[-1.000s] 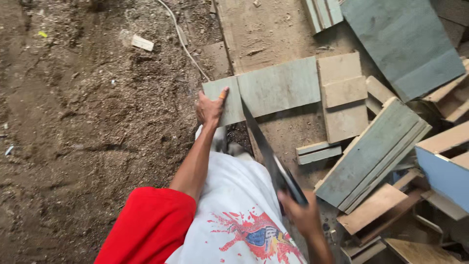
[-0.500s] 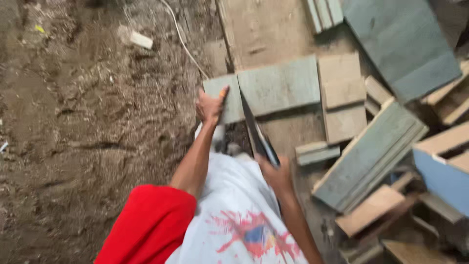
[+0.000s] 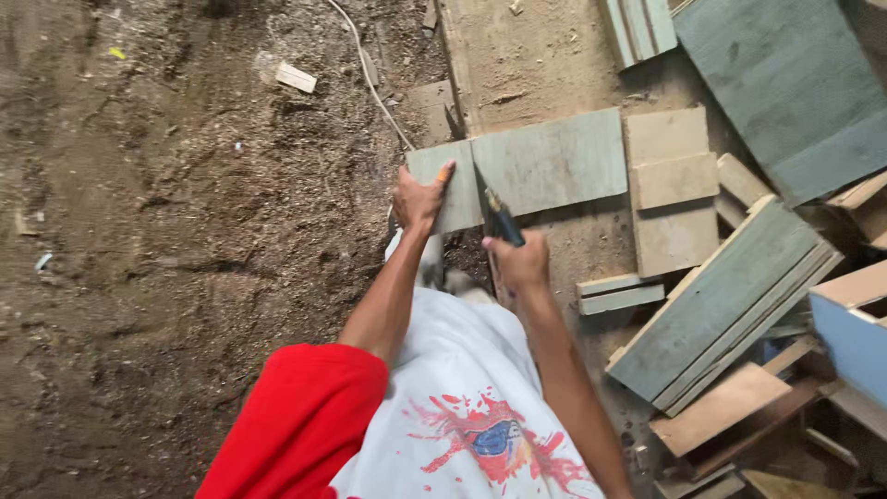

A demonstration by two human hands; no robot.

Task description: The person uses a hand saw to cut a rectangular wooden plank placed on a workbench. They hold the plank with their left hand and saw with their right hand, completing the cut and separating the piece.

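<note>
At the centre of the frame, slightly above the middle, a grey-green board [image 3: 536,171] lies across a wooden base. The left hand [image 3: 420,199] presses flat on the board's left end, fingers spread. The right hand [image 3: 519,261] is closed around the dark handle of a saw [image 3: 494,211], whose blade sits in the board. This looks like mid-cut; finishing likely calls for steady strokes and firm holding. Offcut planks [image 3: 725,310] crowd the right; sawdust-strewn ground [image 3: 185,231] fills the left.

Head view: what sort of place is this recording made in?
Probably an informal woodworking yard or carpentry site on bare ground. The dirt floor is strewn with sawdust, cut boards lie stacked and scattered at the right, and the right hand works a handsaw through a grey-green board steadied by the left hand.
</note>
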